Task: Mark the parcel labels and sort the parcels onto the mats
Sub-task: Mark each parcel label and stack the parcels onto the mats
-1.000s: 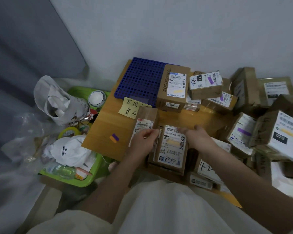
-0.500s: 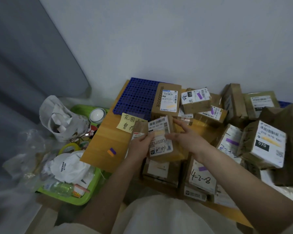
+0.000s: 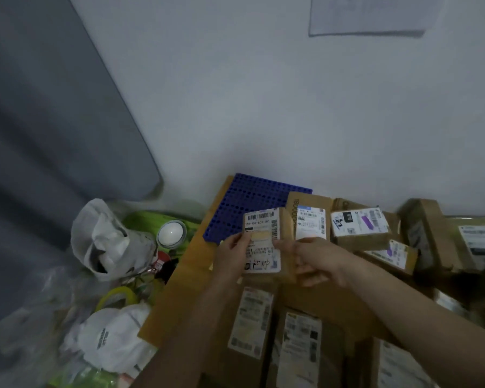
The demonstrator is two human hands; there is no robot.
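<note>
Clutter at far left — a crumpled white bag (image 3: pixel 107 242) and a green tray (image 3: pixel 149 222) with a small white-topped jar (image 3: pixel 171 233) — lies off the work surface and plays no part. Next to it a wooden board (image 3: pixel 185 264) is seen, with a blue perforated mat (image 3: pixel 252 200) on its far end. The held parcel (image 3: pixel 266 245), a small brown carton, is raised over the near edge of that mat, label side tilted toward the camera. Its left edge is pinched by the left hand (image 3: pixel 231 256), thumb on the white label (image 3: pixel 261 242) and fingers hidden behind; a yellow streak is visible on the label. Its right side is clasped by the right hand (image 3: pixel 317 259), fingers curled around the cardboard. Further right, labelled boxes (image 3: pixel 359 228) are crowded against the wall, some bearing purple strokes, and more parcels (image 3: pixel 252 323) lie below the forearms.

The carton is judged light and stiff — corrugated walls that should take a firm squeeze without buckling. Hold is best taken on opposite side faces, as shown, rather than on the glossy label, which may be slippery. Contents are unknown, so it should be set down flat, not dropped.
</note>
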